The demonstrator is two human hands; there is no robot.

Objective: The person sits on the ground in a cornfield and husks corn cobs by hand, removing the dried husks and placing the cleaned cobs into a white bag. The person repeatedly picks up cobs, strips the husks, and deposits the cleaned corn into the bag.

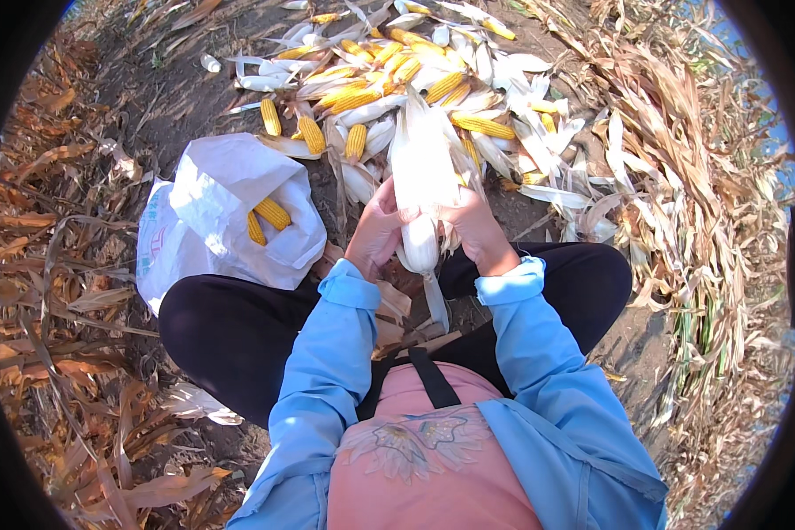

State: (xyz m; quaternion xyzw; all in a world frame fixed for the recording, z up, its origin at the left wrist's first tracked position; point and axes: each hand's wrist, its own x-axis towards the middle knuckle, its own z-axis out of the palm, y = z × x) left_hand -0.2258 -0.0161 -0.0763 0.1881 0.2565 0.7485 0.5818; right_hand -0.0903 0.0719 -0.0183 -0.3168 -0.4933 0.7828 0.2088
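While gripped between left hand (pixel 375 228) and right hand (pixel 477 225), stands upright: a pale husked corn ear (pixel 422 172). Both clenched round its lower end. Just left, a white sack (pixel 212 212).

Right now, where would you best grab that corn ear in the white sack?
Take the upper yellow ear around its middle, coming from above through the sack mouth: it lies bare and slanted at the opening, its length exposed. Both hands are on a husked ear.

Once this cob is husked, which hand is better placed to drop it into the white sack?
Left, probably. The left hand grips the cob on the side nearest the white sack, which lies open to the person's left. The right hand would have to cross over.
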